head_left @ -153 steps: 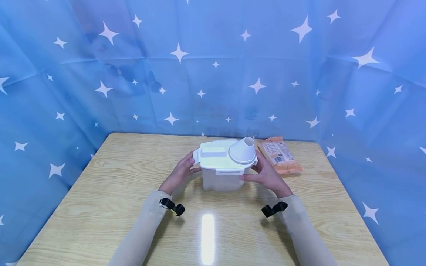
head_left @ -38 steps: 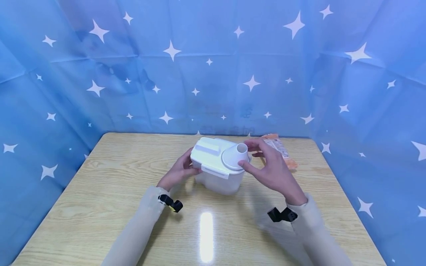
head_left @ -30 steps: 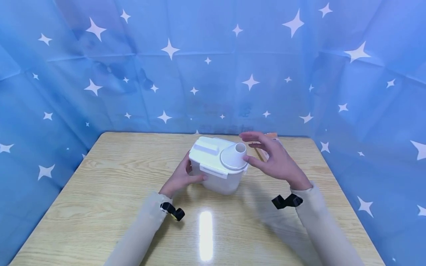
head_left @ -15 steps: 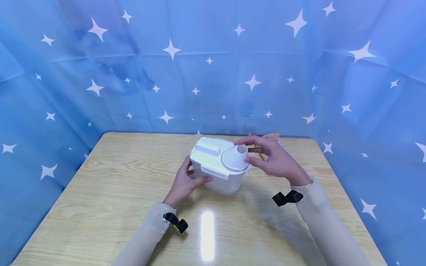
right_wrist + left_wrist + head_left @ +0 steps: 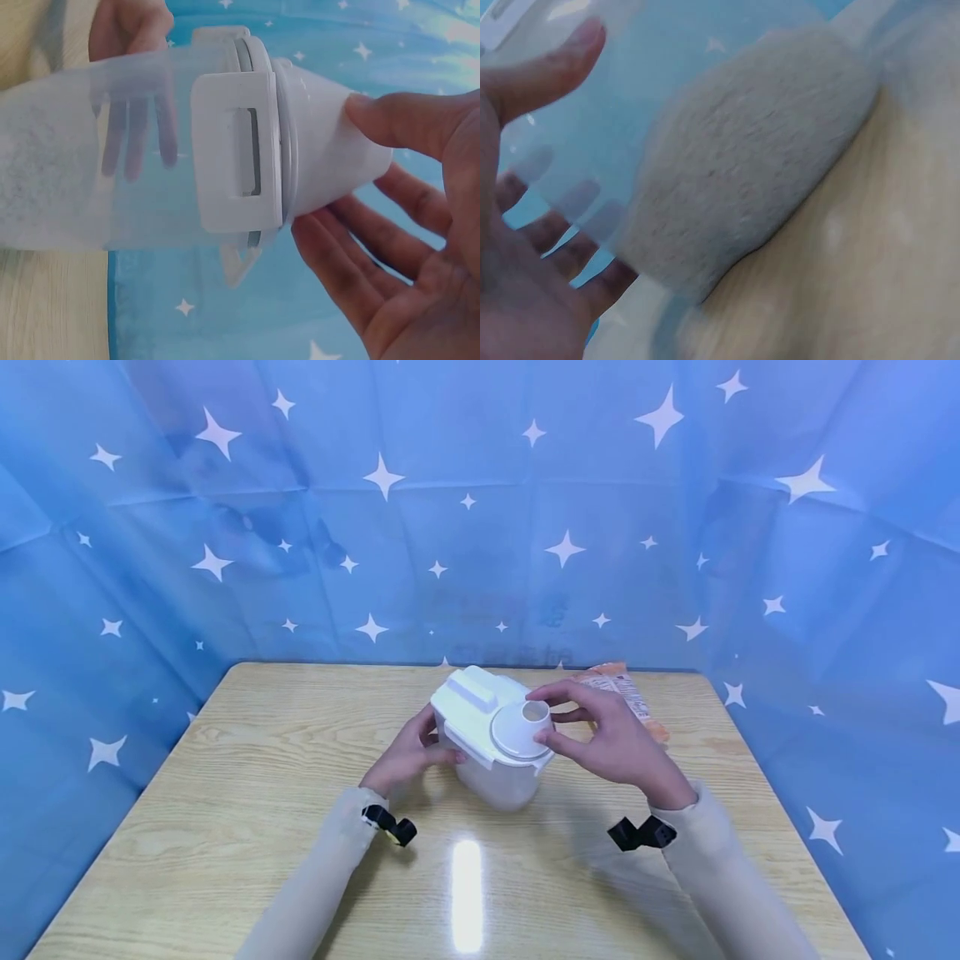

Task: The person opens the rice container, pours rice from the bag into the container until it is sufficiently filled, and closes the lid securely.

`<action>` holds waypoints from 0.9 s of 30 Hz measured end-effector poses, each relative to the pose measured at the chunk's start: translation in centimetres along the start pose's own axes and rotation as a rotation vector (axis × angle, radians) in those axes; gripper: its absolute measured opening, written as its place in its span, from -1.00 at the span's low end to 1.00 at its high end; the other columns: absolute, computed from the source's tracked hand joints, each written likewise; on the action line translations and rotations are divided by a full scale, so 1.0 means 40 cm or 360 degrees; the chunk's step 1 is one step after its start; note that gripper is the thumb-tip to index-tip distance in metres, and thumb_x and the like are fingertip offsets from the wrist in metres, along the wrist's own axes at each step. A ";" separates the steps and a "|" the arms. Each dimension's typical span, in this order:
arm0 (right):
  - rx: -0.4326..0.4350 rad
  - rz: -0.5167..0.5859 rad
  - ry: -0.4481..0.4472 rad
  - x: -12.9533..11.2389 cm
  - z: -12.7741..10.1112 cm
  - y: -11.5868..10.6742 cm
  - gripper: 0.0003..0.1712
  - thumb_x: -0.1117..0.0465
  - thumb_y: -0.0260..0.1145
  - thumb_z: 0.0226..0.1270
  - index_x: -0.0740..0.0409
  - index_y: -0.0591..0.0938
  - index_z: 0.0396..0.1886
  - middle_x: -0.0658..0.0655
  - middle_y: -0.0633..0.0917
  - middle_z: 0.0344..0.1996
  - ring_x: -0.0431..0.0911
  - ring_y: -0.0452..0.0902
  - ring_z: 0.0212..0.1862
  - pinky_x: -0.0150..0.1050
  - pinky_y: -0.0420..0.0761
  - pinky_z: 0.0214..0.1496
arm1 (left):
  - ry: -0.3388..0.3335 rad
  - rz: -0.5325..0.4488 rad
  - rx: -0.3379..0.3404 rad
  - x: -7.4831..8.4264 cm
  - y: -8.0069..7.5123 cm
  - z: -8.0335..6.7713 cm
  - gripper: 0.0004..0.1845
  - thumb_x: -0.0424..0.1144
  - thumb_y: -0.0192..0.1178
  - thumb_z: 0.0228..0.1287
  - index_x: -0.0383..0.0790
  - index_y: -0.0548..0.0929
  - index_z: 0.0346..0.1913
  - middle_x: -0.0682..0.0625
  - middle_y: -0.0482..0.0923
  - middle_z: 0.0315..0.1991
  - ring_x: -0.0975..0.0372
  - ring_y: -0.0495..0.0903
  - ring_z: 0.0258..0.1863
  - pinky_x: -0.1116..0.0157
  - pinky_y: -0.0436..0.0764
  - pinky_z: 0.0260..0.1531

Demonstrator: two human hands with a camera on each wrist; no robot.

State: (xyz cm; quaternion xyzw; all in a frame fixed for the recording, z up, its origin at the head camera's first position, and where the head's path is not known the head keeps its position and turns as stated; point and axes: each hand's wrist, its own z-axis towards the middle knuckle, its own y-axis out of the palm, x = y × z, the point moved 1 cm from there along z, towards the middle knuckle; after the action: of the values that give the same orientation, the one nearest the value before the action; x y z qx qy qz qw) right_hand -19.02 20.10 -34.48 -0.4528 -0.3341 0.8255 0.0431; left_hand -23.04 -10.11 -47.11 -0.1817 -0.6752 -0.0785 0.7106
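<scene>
Translucent plastic was what my left hand [image 5: 408, 758] gripped: the side wall of the storage container [image 5: 491, 752], which stood near the middle of the wooden table [image 5: 225, 810], tipped toward me so its lid faced my head camera. My thumb lay on the near face, and through the clear wall the left wrist view showed my fingers [image 5: 570, 259] curled round the far side. A heap of pale grain [image 5: 742, 180] rested in the bottom of the container, well below the lid.

Further right, the white lid [image 5: 468, 706] sat on the container's rim, and the side latch [image 5: 236, 161] appeared folded flat against the wall, so I judged the lid to be clipped on. At the right end of the lid rose the cone-shaped spout cap [image 5: 525, 727]. My right hand [image 5: 611, 743] pinched it, thumb [image 5: 405, 120] on one flank and fingers spread on the other, the palm held away from it.

Rightmost, behind that hand, an orange packet [image 5: 622, 689] lay flat near the table's far edge, apart from the container and untouched; whether it had been opened I could not tell.

As I judged it, the container was steadied and the cap grasped, but the cap was not yet off its seat, so the loosening and lifting away remained.
</scene>
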 end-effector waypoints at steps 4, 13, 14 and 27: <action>0.0061 -0.0096 -0.0007 -0.017 -0.007 0.020 -0.54 0.15 0.49 0.33 -0.11 0.63 0.20 -0.07 0.69 0.11 -0.13 0.68 0.09 -0.22 0.80 0.05 | 0.0013 -0.0027 -0.0135 0.000 -0.022 0.022 -0.04 -0.32 0.54 0.05 0.21 0.32 0.51 0.06 0.42 0.43 0.04 0.40 0.44 -0.07 0.36 0.51; 0.0111 -0.0142 -0.0047 -0.033 -0.009 0.035 -0.56 0.15 0.52 0.28 -0.08 0.65 0.15 -0.07 0.71 0.05 -0.17 0.67 0.04 -0.18 0.81 0.01 | 0.0077 -0.0108 -0.0240 -0.007 -0.031 0.039 -0.02 -0.39 0.48 0.08 0.14 0.27 0.56 0.02 0.38 0.47 0.06 0.33 0.50 -0.05 0.29 0.57; 0.0100 -0.0144 -0.0058 -0.032 -0.008 0.034 -0.55 0.15 0.53 0.28 -0.08 0.65 0.15 -0.06 0.71 0.05 -0.17 0.67 0.04 -0.17 0.81 0.03 | 0.0081 -0.0108 -0.0223 -0.007 -0.029 0.035 -0.01 -0.38 0.49 0.10 0.16 0.26 0.56 0.02 0.37 0.48 0.06 0.32 0.51 -0.05 0.30 0.56; -0.0231 0.0028 -0.0223 0.002 0.027 -0.003 -0.39 0.30 0.48 0.30 0.06 0.55 0.34 0.04 0.63 0.29 -0.12 0.53 0.36 -0.03 0.54 0.46 | 0.0167 0.0055 0.0280 0.013 0.049 -0.074 0.24 -0.17 0.64 -0.01 0.32 0.01 0.62 0.05 0.15 0.59 0.07 0.17 0.58 -0.01 0.34 0.55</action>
State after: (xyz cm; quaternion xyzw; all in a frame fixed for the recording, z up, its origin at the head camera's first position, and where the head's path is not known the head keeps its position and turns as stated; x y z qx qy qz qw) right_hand -19.94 19.69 -34.08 -0.3989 -0.3911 0.8292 -0.0205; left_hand -19.54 -9.31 -46.97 -0.1258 -0.6382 -0.0161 0.7593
